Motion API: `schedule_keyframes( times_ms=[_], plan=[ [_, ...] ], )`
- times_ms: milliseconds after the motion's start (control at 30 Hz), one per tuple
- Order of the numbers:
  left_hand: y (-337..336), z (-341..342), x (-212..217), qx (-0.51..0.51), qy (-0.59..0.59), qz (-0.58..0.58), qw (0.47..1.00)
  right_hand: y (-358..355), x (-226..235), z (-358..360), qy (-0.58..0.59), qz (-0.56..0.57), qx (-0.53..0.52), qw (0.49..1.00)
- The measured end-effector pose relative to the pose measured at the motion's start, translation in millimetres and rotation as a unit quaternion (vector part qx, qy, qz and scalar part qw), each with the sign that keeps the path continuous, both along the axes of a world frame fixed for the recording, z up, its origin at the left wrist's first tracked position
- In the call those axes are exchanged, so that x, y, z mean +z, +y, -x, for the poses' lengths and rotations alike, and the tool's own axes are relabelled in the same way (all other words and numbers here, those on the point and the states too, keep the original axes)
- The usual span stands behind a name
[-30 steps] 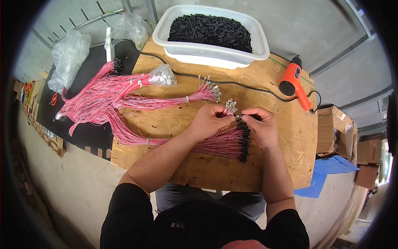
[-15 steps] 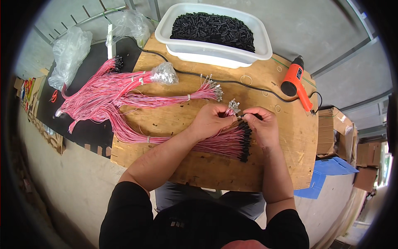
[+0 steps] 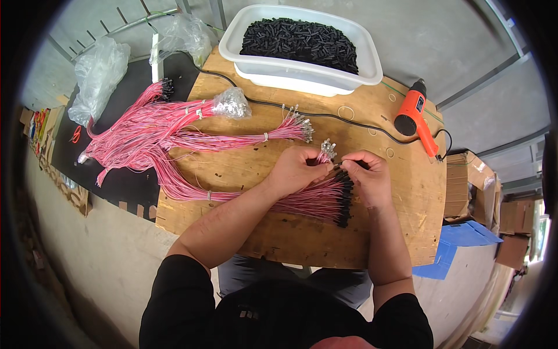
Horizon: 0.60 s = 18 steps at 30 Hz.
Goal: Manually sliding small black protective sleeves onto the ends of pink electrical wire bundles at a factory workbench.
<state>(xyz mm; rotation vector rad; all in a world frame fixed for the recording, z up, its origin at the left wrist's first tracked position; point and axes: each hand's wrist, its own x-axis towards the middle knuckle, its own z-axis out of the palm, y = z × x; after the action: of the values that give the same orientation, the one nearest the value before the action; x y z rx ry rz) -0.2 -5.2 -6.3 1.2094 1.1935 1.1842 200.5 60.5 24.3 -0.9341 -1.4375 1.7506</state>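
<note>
My left hand (image 3: pixel 301 170) is closed around a small bunch of pink wires, with silver metal terminals (image 3: pixel 327 150) sticking up past the thumb and forefinger. Just right of it, my right hand (image 3: pixel 367 173) pinches a small black sleeve (image 3: pixel 338 166) at the tip of a wire, close to the left thumb. Under both hands a fan of pink wires (image 3: pixel 302 205) lies on the wooden table, many ending in black sleeves (image 3: pixel 345 203). Farther back rests another tied wire bundle (image 3: pixel 250 139) with bare metal ends (image 3: pixel 303 129).
A white plastic tub (image 3: pixel 366 64) full of short black sleeves stands at the back. An orange heat gun (image 3: pixel 411 110) lies at the right, its black cord (image 3: pixel 325 116) crossing the table (image 3: pixel 401 232). A bagged wire end (image 3: pixel 231 104) and clear plastic bags (image 3: pixel 102 75) are left.
Between my fingertips, a silver tip that showed half a second ago is no longer visible; a black sleeve shows there now. Both hands stay in nearly the same place.
</note>
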Motion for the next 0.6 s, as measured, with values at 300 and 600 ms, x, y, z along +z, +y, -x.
schedule_keyframes(
  times_ms=[300,600],
  plan=[
    [-1,0,-8,0.020,-0.028,0.001,0.999,8,3,-6,0.062,0.096,0.014,0.993],
    [-3,0,2,0.013,-0.003,-0.022,1.000,13,0,-12,0.073,0.122,0.044,0.989]
  ],
)
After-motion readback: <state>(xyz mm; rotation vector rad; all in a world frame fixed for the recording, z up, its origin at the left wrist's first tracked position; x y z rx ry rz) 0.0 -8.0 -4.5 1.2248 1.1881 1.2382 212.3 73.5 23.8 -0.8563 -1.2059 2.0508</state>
